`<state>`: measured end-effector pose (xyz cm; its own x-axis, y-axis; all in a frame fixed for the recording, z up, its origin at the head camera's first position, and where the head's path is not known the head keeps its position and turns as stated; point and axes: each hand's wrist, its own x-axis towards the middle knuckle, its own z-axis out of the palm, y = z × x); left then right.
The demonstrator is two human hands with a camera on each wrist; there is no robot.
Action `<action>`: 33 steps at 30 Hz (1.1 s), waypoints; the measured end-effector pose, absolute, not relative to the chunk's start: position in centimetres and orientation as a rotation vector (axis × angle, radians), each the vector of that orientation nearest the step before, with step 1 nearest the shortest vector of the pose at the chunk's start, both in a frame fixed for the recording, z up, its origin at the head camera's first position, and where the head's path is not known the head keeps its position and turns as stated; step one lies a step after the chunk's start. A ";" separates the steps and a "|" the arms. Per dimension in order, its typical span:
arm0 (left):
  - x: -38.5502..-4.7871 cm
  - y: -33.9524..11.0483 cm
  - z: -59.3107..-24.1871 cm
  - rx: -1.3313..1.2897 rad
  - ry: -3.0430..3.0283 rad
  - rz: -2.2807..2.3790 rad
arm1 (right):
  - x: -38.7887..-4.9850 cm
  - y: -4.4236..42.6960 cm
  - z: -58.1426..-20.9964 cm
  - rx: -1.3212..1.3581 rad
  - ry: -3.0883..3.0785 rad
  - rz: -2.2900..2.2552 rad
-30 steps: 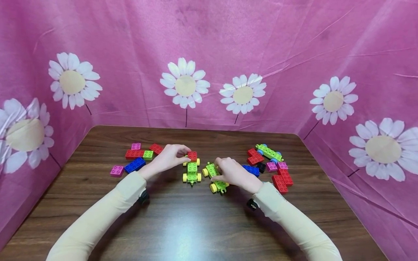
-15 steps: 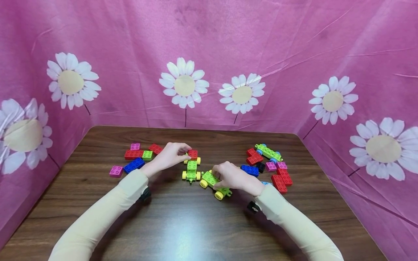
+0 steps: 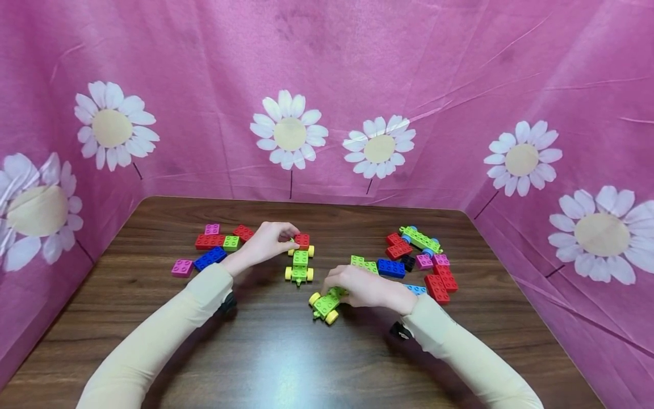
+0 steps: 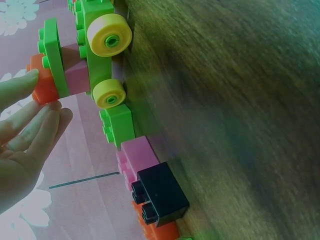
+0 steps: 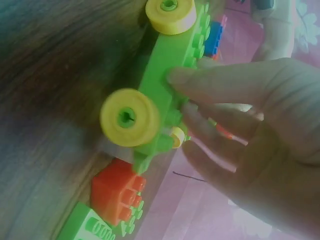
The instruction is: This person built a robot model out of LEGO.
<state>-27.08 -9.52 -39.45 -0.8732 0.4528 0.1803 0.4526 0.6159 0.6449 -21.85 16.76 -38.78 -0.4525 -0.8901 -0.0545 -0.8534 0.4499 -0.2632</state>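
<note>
My left hand (image 3: 268,238) pinches a red brick (image 4: 44,80) between thumb and fingers. That brick tops a stack on a green toy car (image 3: 300,267) with yellow wheels; a green plate (image 4: 53,57) and a pink brick (image 4: 75,70) lie under it in the left wrist view. Closer to me, my right hand (image 3: 360,286) grips a second green wheeled base (image 3: 327,304), also with yellow wheels. In the right wrist view the thumb presses the side of this base (image 5: 157,75), and its studded top faces the palm. The hand hides its far end in the head view.
Red, blue, pink and green bricks lie at the left, including a blue brick (image 3: 210,258). On the right are another blue brick (image 3: 391,268), red bricks (image 3: 437,288), a black piece (image 3: 408,262) and a green base with blue wheels (image 3: 421,240).
My right hand has drawn the green wheeled base toward me and turned it, uncovering green bricks beside the blue one. My left hand has stayed nearly still at the red brick.
</note>
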 end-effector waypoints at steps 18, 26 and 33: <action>-27.1 -9.4 -39.3 0.790 2.837 1.121 | -22.0 18.6 -39.5 -1.237 2.755 -0.305; -27.3 -9.3 -39.5 0.779 2.836 1.123 | -22.3 18.0 -39.7 -1.367 2.673 -0.377; -27.5 -9.4 -39.4 0.782 2.851 1.110 | -22.3 18.4 -39.5 -1.326 2.620 -0.461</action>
<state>-27.48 -9.38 -39.43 -0.8772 0.4416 0.1885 0.4528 0.6302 0.6308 -22.26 18.37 -39.52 -0.5904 -0.8070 -0.0112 -0.7548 0.5570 -0.3464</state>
